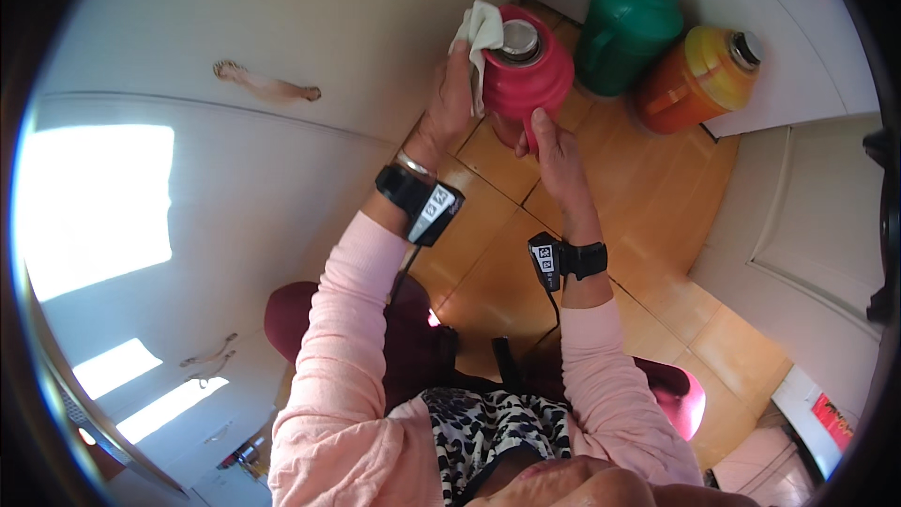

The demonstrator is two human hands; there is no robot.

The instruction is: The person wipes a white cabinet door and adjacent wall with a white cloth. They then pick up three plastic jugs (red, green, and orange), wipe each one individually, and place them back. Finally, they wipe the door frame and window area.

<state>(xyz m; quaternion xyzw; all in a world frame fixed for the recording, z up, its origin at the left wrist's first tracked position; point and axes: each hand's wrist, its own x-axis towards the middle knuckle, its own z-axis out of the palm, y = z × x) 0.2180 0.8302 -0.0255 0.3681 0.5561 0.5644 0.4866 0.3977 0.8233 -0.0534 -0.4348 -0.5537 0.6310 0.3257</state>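
Observation:
Ahead of me at the top centre is a pink thermos flask [535, 81] with a silvery cap [519, 41]. My left hand [452, 95] presses a white cloth [483, 32] against the flask's left side, near its shoulder. The handle of the flask is in my right hand [552, 144], with the thumb on top. Just right of it a green thermos flask [626, 32] stands on the floor by the wall. Beside that one is an orange and yellow thermos flask [693, 84], also capped. The base of the pink flask is hidden, so I cannot tell whether it touches the floor.
White cabinet fronts with a curved handle [267, 86] rise along the left. Orange-brown tiles [493, 225] cover the floor. A pale panelled door or cabinet [809, 204] is on the right. My knees are bent at either side, and cabled devices are strapped to both wrists.

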